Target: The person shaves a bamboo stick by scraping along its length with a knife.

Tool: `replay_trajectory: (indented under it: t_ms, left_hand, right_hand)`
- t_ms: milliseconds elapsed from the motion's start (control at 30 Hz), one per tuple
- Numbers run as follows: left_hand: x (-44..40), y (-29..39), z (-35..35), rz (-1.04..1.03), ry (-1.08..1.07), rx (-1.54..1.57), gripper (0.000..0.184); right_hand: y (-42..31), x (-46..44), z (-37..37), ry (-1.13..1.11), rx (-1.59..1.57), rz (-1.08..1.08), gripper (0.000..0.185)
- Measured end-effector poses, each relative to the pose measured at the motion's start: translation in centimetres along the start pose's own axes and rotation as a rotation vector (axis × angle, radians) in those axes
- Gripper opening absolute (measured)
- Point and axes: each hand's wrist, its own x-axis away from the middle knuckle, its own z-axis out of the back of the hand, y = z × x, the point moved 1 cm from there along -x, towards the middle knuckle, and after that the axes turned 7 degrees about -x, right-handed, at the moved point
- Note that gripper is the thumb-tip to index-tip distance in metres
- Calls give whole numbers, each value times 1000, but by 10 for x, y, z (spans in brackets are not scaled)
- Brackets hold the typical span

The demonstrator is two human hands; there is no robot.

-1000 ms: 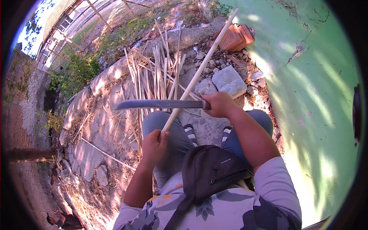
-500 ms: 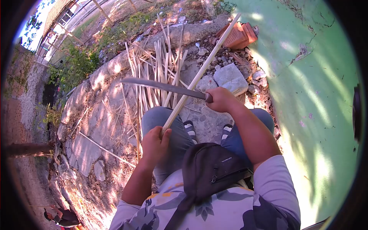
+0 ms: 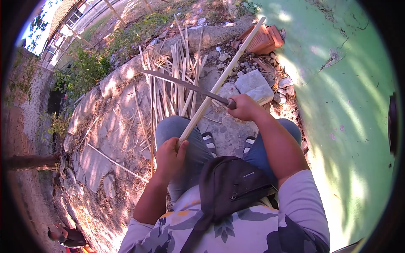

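Note:
My left hand (image 3: 170,157) is closed round the lower end of a long pale strip of wood or bamboo (image 3: 230,67), just above my left knee. The strip slants up and away to the right. In my right hand (image 3: 244,108) is the handle of a machete (image 3: 185,85), its long dark blade pointing left. The blade crosses the strip near the handle and appears to touch it. Beyond my knees lies a pile of similar pale strips (image 3: 168,90).
Orange bricks (image 3: 263,40) and a pale stone block (image 3: 255,86) lie beyond my right hand. A green wall (image 3: 346,126) runs along the right. One loose strip (image 3: 116,162) lies on the ground at left. Another person (image 3: 69,236) is at the lower left.
The machete's blade has tilted, its tip swinging up and slightly right, while my right hand has shifted slightly. My left hand and the strip have stayed nearly still.

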Motion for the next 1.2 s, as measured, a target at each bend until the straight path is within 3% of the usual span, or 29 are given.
replay_trajectory:
  t_ms: [233,333,433,533,733,833,933,1033,1133,1200]
  left_hand:
    - [-1,1,0,3,-8,10,38]
    - [-5,5,1,-1,-5,8,38]
    - [0,1,-1,-31,37,8,38]
    - [-1,-2,0,-3,36,12,38]
    - [-1,3,2,45,-21,51,36]
    - [-1,2,0,1,12,54,35]
    - [0,-3,-3,-55,64,34,35]
    - [0,-4,0,-29,27,59,34]
    - [-2,-1,1,15,-2,79,35]
    - [-3,4,3,52,-26,73,35]
  right_hand:
    - [-9,13,-10,30,68,104,26]
    - [-9,15,-23,58,237,306,22]
    - [6,1,-6,4,152,140,23]
    - [10,-5,5,133,57,61,23]
    - [-13,16,-10,94,22,153,19]
    - [-9,14,-3,40,218,193,18]
    - [10,-1,8,53,44,23,19]
    - [16,-2,7,225,-22,156,19]
    - [11,4,-2,188,-94,175,19]
    - [2,12,-17,133,22,277,18]
